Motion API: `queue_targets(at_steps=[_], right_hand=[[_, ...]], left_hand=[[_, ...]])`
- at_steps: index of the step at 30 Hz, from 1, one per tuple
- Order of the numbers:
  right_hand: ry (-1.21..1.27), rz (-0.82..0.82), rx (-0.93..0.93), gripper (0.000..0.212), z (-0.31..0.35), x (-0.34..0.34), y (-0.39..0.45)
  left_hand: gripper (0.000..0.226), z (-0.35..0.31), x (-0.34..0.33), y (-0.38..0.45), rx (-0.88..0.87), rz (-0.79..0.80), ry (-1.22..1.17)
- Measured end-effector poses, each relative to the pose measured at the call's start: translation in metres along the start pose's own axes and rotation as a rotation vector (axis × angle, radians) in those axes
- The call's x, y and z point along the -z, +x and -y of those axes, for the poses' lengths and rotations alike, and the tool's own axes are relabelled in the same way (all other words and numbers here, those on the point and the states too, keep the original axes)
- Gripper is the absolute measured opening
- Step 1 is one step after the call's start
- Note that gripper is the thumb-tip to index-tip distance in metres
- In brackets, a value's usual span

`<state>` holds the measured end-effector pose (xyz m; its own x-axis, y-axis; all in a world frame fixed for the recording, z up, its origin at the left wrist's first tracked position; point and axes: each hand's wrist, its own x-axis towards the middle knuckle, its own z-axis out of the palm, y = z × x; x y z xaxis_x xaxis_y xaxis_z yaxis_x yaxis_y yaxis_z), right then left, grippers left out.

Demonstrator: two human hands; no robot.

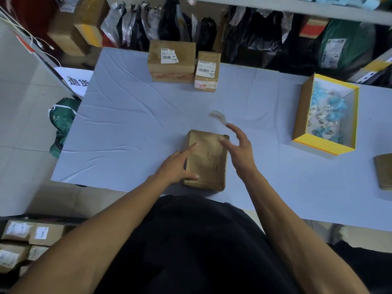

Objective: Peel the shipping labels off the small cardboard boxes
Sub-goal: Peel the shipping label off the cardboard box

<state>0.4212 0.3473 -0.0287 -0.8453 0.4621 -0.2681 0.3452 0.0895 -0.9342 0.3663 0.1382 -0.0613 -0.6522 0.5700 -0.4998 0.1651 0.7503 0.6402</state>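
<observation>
While my left hand [177,166] is lying flat on the box [206,160] with fingers straight and thumb along its near edge, I am pinning it to the table [127,115] just in front of me. My right hand [238,148] is hanging above the box's right edge, fingers spread wide and loosely bent, gripping nothing that I can make out. Just beyond those fingertips a blurred pale scrap [218,117] is sitting in mid-air or on the cloth; I am guessing it is a peeled label [218,117] leaving my fingers, but the blur is hiding what it really is. Under my hands the box top is looking bare brown, so I am judging this box finished and the step in hand is getting rid of the peel. Well out to the right of my right hand, the yellow tray [356,115] is holding crumpled blue and white scraps, the likely place for it. Far ahead of my fingers, two labelled boxes [171,62] are waiting, touching side by side. Next I am expecting to push this box aside and reach forward for one of those, which is calling for a long stretch and a fingernail under a label corner.
</observation>
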Motion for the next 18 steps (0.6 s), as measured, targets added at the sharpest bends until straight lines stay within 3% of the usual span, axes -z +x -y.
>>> queue_targets(at_steps=[3,7,14,18], right_hand=[[-0.468,0.155,0.193,0.091,-0.011,-0.014,0.002],[-0.801,0.196,0.106,0.131,-0.023,-0.030,0.002],[-0.845,0.187,0.060,0.139,-0.033,-0.039,0.014],[-0.903,0.091,0.161,0.126,-0.038,-0.042,0.019]], left_hand=[[0.109,-0.002,0.000,0.000,-0.005,-0.001,0.013],[0.132,-0.007,0.008,0.007,0.032,0.006,-0.011],[0.152,-0.006,0.025,0.039,0.051,0.103,-0.031],[0.133,-0.005,0.025,0.048,0.032,0.050,-0.069]])
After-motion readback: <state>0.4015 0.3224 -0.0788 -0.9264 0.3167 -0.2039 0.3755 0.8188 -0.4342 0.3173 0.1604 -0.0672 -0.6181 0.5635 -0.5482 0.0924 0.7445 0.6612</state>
